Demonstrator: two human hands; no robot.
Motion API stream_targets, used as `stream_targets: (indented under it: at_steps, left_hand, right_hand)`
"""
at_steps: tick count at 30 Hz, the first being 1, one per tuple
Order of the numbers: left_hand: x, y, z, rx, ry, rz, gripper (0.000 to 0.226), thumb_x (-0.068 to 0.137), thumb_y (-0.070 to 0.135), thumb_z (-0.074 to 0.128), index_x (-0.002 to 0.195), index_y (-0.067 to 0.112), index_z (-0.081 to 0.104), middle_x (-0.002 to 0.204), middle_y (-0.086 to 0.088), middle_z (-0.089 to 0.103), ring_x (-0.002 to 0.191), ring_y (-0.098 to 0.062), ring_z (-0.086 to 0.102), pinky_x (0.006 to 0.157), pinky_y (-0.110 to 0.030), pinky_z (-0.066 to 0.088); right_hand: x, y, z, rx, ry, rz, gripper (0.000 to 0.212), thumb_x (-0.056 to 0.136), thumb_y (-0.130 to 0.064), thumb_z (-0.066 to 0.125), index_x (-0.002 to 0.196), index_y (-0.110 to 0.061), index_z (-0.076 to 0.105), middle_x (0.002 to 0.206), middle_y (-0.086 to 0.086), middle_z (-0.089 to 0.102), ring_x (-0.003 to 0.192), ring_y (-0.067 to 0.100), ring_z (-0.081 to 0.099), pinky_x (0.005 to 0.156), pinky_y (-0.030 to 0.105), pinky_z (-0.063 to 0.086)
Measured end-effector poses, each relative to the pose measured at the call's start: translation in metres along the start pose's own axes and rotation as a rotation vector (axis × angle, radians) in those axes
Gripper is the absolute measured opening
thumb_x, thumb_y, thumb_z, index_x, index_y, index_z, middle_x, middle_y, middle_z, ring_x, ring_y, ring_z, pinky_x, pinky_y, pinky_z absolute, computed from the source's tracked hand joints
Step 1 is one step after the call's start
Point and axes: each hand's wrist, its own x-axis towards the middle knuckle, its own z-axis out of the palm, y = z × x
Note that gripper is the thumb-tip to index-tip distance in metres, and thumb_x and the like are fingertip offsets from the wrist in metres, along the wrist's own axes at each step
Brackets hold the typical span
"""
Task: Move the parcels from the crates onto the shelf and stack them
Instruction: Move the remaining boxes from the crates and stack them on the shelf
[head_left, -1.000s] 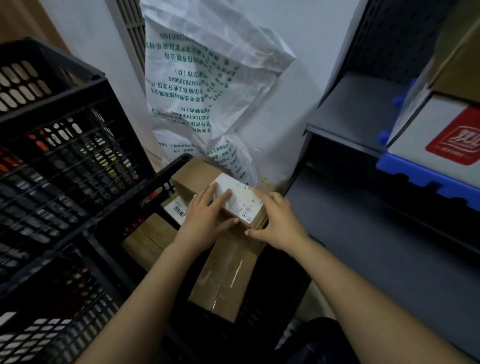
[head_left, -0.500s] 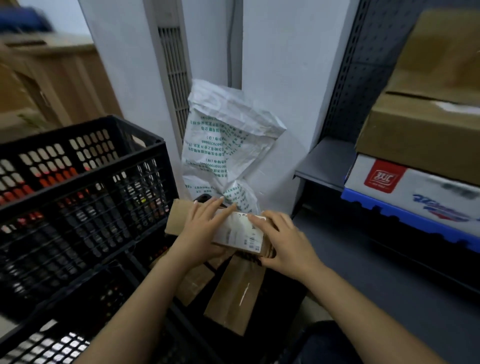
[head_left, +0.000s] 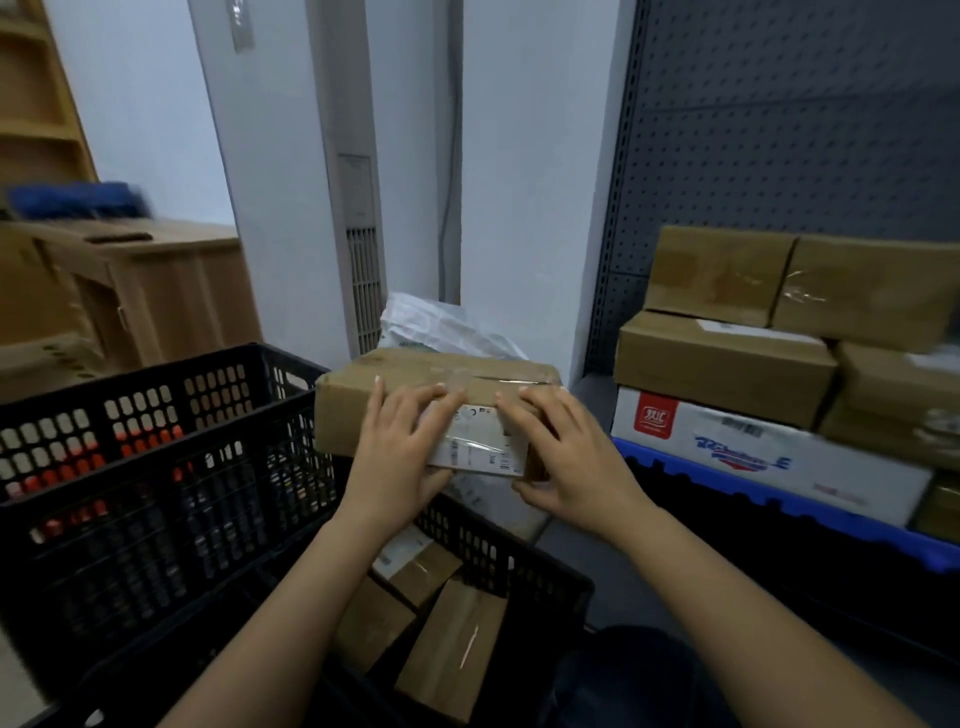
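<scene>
A grey pegboard shelf (head_left: 779, 156) on the right carries stacked brown cardboard boxes (head_left: 727, 364). Above a black plastic lattice crate (head_left: 519, 566) that holds smaller brown parcels (head_left: 452, 649), the left hand (head_left: 395, 457) and right hand (head_left: 566, 457) grasp a brown taped cardboard parcel (head_left: 363, 395) with a white label. Their fingers are spread over its near face, thumbs underneath.

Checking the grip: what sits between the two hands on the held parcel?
Head view: the white shipping label on the parcel lies between left hand and right hand.
</scene>
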Motion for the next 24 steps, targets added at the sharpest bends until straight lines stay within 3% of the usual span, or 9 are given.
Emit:
stream_targets:
  at_steps: [4, 12, 24]
  left_hand:
    - [0.035, 0.024, -0.03, -0.02, 0.152, 0.048, 0.089, 0.06, 0.022, 0.085, 0.139, 0.019, 0.044, 0.127, -0.009, 0.051, 0.124, -0.026, 0.04, 0.118, -0.053, 0.004]
    - [0.116, 0.104, -0.03, -0.146, 0.31, 0.165, 0.082, 0.065, 0.026, 0.083, 0.137, 0.017, 0.045, 0.129, -0.008, 0.047, 0.124, -0.028, 0.041, 0.116, -0.058, 0.011]
    - [0.232, 0.306, 0.006, -0.465, 0.32, 0.42, 0.081, 0.074, 0.022, 0.078, 0.143, 0.02, 0.036, 0.144, -0.008, 0.04, 0.137, -0.027, 0.032, 0.114, -0.063, 0.011]
  right_hand:
    - [0.006, 0.006, -0.053, -0.068, 0.12, -0.012, 0.092, 0.069, -0.03, 0.078, 0.147, -0.016, 0.033, 0.137, 0.013, 0.044, 0.13, 0.033, 0.036, 0.113, 0.045, 0.027]
    - [-0.027, 0.046, -0.159, -0.354, 0.26, 0.036, 0.092, 0.063, -0.024, 0.084, 0.143, -0.017, 0.039, 0.13, 0.016, 0.05, 0.122, 0.033, 0.04, 0.107, 0.05, 0.033]
    - [-0.153, 0.138, -0.303, -0.762, 0.321, 0.292, 0.086, 0.066, -0.012, 0.08, 0.142, -0.019, 0.04, 0.133, 0.016, 0.05, 0.123, 0.035, 0.04, 0.112, 0.05, 0.027]
